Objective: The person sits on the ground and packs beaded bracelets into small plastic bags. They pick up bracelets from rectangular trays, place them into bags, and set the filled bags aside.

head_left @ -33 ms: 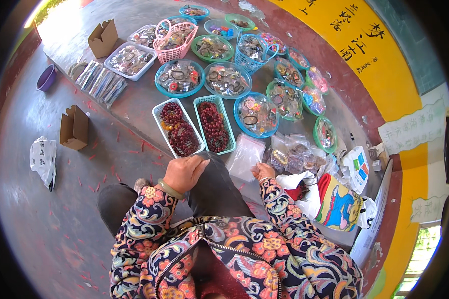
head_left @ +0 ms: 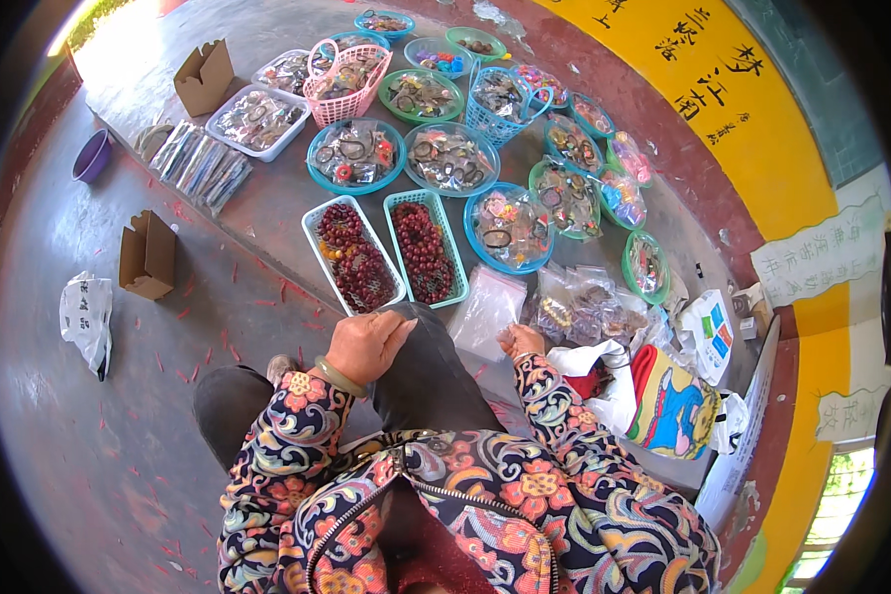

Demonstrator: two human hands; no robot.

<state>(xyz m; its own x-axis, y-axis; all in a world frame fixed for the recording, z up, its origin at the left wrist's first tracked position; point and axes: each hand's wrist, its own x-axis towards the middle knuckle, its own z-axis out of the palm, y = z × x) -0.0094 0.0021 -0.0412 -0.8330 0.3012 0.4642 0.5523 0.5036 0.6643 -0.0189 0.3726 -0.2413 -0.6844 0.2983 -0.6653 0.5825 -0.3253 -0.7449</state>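
Note:
My left hand (head_left: 369, 346), a bangle at its wrist, is above my dark-trousered knee (head_left: 428, 371). Its fingers are pressed together, and whatever they may hold is too small to make out. Farther right, my right hand (head_left: 522, 343) has curled fingers at the edge of a stack of clear plastic bags (head_left: 489, 309); whether it grips one cannot be made out. Just beyond my knee lie a white basket (head_left: 314, 230) and a pale green basket (head_left: 462, 277), both filled with dark red bead strings (head_left: 427, 252).
Round trays of bagged trinkets (head_left: 452, 158), a pink basket (head_left: 374, 87) and a blue basket (head_left: 490, 127) crowd the raised floor ahead. Bagged bracelets (head_left: 586, 303) and a colourful cloth bag (head_left: 671, 401) lie at right. Cardboard boxes (head_left: 148, 255) and a purple bowl (head_left: 92, 156) stand left.

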